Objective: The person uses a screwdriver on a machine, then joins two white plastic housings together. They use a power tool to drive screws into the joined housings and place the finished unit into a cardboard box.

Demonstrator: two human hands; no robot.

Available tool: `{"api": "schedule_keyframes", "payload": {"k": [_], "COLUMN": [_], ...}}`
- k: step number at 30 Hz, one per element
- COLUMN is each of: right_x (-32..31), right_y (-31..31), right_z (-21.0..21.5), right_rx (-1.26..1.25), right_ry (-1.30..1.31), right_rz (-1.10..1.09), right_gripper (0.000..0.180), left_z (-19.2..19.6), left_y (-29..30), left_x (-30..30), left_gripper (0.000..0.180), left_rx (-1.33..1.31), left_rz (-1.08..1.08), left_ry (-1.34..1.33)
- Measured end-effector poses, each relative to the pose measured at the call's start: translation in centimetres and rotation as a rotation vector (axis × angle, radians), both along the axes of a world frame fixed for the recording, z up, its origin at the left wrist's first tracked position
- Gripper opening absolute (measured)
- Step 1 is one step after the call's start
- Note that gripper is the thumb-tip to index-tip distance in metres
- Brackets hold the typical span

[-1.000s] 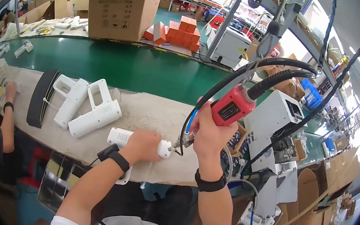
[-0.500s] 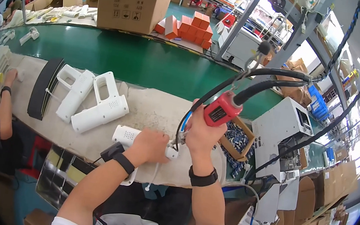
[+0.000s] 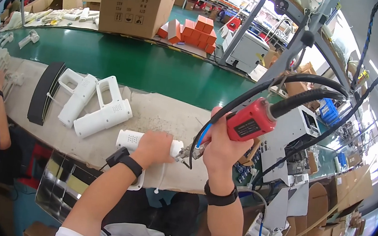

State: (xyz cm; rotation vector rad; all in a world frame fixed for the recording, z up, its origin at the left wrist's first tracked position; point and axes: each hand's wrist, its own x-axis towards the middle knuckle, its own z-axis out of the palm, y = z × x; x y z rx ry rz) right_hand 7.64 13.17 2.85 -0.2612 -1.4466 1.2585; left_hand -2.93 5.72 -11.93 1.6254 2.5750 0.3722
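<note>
On the near edge of the bench, my left hand [image 3: 153, 146] is wrapped over a white plastic gun-shaped housing [image 3: 129, 139] that lies on its side. A thin white cable hangs from it past the bench edge. My right hand [image 3: 225, 153] grips a red powered screwdriver [image 3: 250, 121], held tilted. Its metal nose [image 3: 189, 153] is at the right end of the housing; whether the tip touches is too small to tell. Black cables and a blue tube run from the tool. Further left lie two more white housings, one [image 3: 78, 97] beside the other [image 3: 105, 111].
A black curved foam strip [image 3: 45, 93] lies left of the housings. Beyond the bench runs a green conveyor belt [image 3: 148, 68]. To the right stand a grey machine [image 3: 281, 138] and a tray of small blue parts [image 3: 245, 169]. At far left another person's arm [image 3: 2, 118] works.
My right hand and the screwdriver have moved right, and the tool leans over more. My left hand still holds the housing. The other person's hand at far left has shifted.
</note>
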Motion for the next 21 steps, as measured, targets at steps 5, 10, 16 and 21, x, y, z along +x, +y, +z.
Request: {"api": "schedule_keyframes", "payload": {"k": [5,10,16,21], "right_x": [-0.4,-1.9,-0.3,-0.5], "right_y": [0.7,1.0,0.9,-2.5], "right_z": [-2.6,-6.0,-2.7,4.0], "right_rx": [0.017,-0.016,-0.006,-0.133], "right_ry": [-0.109,-0.170,-0.139,0.058], "right_rz": [0.009,0.034,0.029,0.103], "right_gripper": [0.008,0.006,0.006,0.006], "left_z": [0.4,0.9,1.9,3.2], "left_y": [0.1,-1.7,-7.4,-5.6], "left_x": [0.1,-0.7,-5.9,-3.6], "left_gripper": [0.056,0.069,0.085,0.079], "left_rx": [-0.030,0.004,-0.030,-0.222], "left_rz": [0.003,-0.048,-0.113,0.006], "left_ry": [-0.037,0.015,-0.051,-0.215]}}
